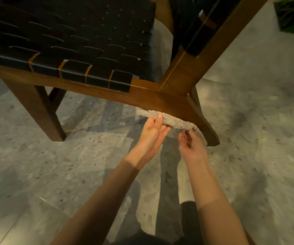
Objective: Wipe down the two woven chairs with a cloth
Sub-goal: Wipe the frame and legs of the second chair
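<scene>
Hands: left hand (152, 134), right hand (193, 147) grip cloth (175, 121); cloth along chair rail (151, 99) edge; floor (89, 156) below

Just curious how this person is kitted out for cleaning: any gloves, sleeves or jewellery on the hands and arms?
No gloves: the left hand and right hand are bare. The forearms are uncovered as far as the picture reaches, with no sleeve, watch or bracelet showing. Rings cannot be made out.

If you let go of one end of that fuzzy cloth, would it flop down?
Probably floppy: the cloth bends and droops past the right hand. Likely light, since the left hand holds it with just thumb and fingers. Its fuzzy surface should grip well.
</scene>
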Demonstrator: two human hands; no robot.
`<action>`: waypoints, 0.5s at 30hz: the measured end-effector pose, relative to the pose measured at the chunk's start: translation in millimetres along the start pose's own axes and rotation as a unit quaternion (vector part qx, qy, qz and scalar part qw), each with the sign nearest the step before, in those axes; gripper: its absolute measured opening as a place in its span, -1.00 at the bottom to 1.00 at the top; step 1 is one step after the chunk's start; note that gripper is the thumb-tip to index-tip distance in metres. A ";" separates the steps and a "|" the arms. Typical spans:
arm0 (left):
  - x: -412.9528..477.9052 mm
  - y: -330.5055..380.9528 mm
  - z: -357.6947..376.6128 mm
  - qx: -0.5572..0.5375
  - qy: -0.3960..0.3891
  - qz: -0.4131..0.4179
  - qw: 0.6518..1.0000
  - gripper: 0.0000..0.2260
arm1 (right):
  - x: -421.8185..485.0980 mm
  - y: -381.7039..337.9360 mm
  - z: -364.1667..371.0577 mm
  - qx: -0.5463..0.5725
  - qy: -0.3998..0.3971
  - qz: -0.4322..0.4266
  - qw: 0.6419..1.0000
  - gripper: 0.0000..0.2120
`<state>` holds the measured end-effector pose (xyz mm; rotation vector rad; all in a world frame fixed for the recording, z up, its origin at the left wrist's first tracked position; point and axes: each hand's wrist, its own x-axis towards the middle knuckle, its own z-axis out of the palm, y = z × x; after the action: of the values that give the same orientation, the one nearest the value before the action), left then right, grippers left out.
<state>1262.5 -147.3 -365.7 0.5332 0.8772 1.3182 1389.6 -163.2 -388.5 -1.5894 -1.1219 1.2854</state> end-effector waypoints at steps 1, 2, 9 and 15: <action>0.6 -5.0 3.1 0.014 -0.011 -0.017 1.000 -0.71 | -2.4 2.3 -3.9 0.016 0.020 0.002 1.000 -0.62; 2.0 -8.9 8.4 0.022 -0.016 -0.033 0.999 -0.75 | -3.3 6.1 -7.8 -0.008 0.031 -0.003 0.999 -0.60; -2.5 3.1 -4.2 0.002 -0.016 -0.020 1.000 -0.79 | -0.4 -11.2 11.3 0.001 0.028 0.040 0.999 -0.72; -36.9 72.3 -43.0 -0.053 0.048 0.052 0.996 -0.73 | -20.9 -56.8 70.8 0.256 -0.039 0.082 0.962 -0.57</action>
<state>1184.3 -174.4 -326.0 0.4405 0.8622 1.4859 1309.2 -163.0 -341.5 -1.2643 -0.6339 1.6041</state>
